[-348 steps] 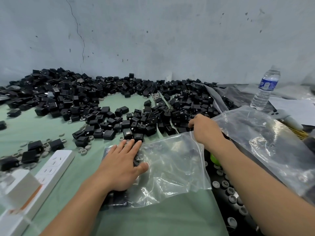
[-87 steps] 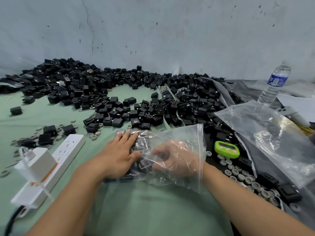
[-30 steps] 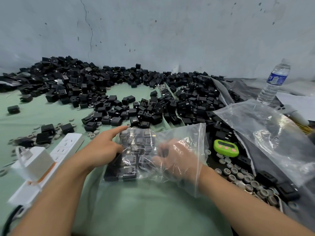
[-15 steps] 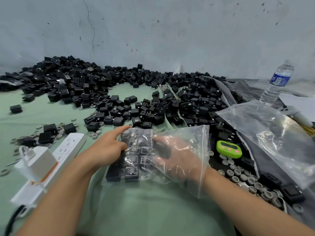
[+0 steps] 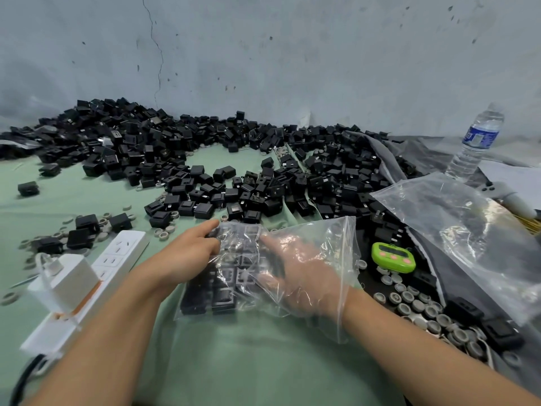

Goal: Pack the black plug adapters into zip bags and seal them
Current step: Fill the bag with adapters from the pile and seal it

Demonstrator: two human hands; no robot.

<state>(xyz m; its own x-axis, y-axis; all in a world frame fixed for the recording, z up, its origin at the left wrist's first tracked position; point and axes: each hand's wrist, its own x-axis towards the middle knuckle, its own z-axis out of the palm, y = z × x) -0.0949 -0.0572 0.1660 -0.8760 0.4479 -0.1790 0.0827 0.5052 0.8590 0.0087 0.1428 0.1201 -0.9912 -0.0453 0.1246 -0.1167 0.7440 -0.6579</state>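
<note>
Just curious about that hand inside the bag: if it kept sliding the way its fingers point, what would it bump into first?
The right hand points up-left inside the zip bag. It would first meet the adapters packed there, then likely the left hand pressing outside.

Glossy clear plastic zip bag [image 5: 328,250], seemingly matt black plug adapters [image 5: 225,297]

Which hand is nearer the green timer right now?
Right. The right hand is inside the zip bag, just left of the green timer; the left hand presses the bag's far-left side, farther away.
</note>
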